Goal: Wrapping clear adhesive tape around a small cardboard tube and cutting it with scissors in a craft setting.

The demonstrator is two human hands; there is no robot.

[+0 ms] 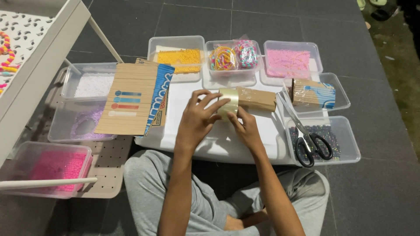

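**Both hands on the tape roll**

The left hand (pixel 197 117) curled over the tape roll (pixel 229 103) from the left; the right hand (pixel 246 126) pinched its lower edge. The roll sat against a cardboard piece (pixel 258 98) above a white board (pixel 183 126). Eight clear tubs (pixel 286 61) ringed the board. One pair of scissors (pixel 308 142) lay across the right-hand tubs, and one cardboard sheet (pixel 131 98) leaned at left.
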